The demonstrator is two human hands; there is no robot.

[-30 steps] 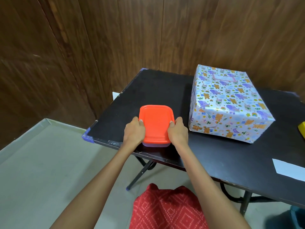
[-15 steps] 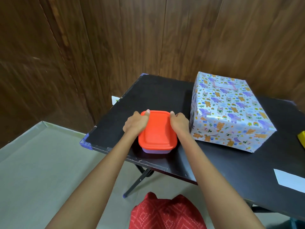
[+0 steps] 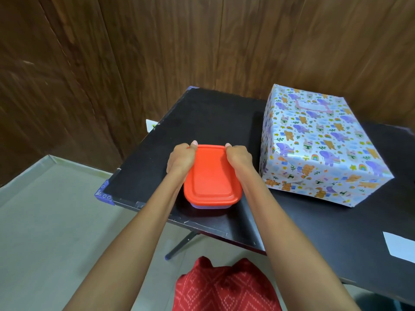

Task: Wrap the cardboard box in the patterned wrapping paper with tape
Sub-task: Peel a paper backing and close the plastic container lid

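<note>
The cardboard box [image 3: 318, 144] stands on the black counter [image 3: 202, 122], right of centre and toward the wood-panelled wall [image 3: 157, 52]. The patterned wrapping paper [image 3: 292, 176] of elephants, bears and rainbows covers every face that shows, with folded seams down the near end, so the wrapping looks finished or very nearly so. A faint pink outline on top near the far edge could be print or tape; I cannot tell which. No tape roll is in sight. Both hands are on something else, a small plastic container [image 3: 211, 206] with an orange lid [image 3: 212, 176] near the counter's front edge, just beside the box but apart from it. The left hand [image 3: 182, 158] and right hand [image 3: 239, 157] each take a far corner of the lid, fingers [image 3: 194, 143] curled round the rim and clamped on it. The thumb tips lie along the far edge. That two-handed corner grip suggests the lid is being pressed home or prised up, perhaps to stow supplies, though this is only a guess. A white paper slip [image 3: 402, 245] lies on the counter at the far right. Red patterned cloth [image 3: 224, 286] shows on the person's lap below.
</note>
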